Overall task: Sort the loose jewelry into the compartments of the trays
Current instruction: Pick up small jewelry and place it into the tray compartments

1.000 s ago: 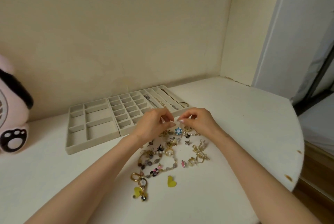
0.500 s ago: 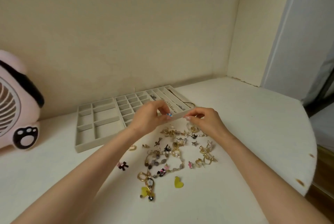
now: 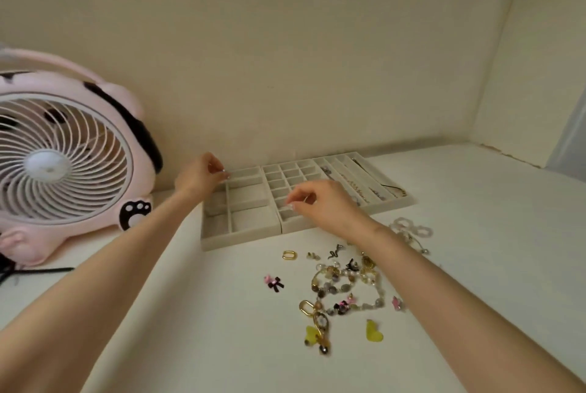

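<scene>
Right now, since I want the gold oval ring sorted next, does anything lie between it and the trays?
Nothing visible does. The gold oval ring lies on bare table close in front of the grid tray. The right hand hovers over that tray, the left hand at the left tray, far corner.

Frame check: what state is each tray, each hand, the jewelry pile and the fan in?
left tray: visible compartments look empty
middle tray: visible cells look empty
right tray: chains lie in long slots
left hand: fingertips pinched over left tray's far corner; contents hidden
right hand: fingertips pinched over middle tray; contents unclear
loose jewelry: unsorted on table
fan: upright; spinning or not, cannot tell
</scene>
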`<state>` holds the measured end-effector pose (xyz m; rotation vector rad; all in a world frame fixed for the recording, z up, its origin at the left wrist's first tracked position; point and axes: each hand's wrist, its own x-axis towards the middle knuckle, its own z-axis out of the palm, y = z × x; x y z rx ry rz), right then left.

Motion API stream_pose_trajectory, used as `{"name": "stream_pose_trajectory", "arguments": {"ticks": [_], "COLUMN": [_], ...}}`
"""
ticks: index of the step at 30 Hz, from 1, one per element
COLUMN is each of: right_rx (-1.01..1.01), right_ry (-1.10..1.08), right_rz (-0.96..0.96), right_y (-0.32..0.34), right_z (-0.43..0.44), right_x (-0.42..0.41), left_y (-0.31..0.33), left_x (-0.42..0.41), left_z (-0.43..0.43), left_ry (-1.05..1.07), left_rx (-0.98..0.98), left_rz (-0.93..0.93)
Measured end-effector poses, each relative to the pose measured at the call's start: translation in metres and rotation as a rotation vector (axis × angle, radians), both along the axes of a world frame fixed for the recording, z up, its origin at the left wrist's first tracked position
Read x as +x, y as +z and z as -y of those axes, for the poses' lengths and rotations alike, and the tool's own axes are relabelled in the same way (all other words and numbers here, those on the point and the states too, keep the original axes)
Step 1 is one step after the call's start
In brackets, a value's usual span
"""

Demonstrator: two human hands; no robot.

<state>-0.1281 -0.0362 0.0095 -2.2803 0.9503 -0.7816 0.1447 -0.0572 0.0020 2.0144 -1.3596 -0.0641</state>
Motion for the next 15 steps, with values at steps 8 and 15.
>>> {"name": "stream_pose_trajectory", "arguments": {"ticks": [8, 15], "right_rx": [0.066, 0.113], "right_ry": [0.006, -0.026], "right_rz": [0.074, 0.144], "right_y": [-0.016, -0.016], "right_z": [0.000, 0.002], "right_x": [0.030, 0.021], "left_y": [-0.009, -0.017], "left_x": [0.033, 0.039], "left_z": [0.030, 0.040], "left_ry": [0.080, 0.003], "left_rx": [0.109, 0.201], "left_rz": [0.005, 0.080]}}
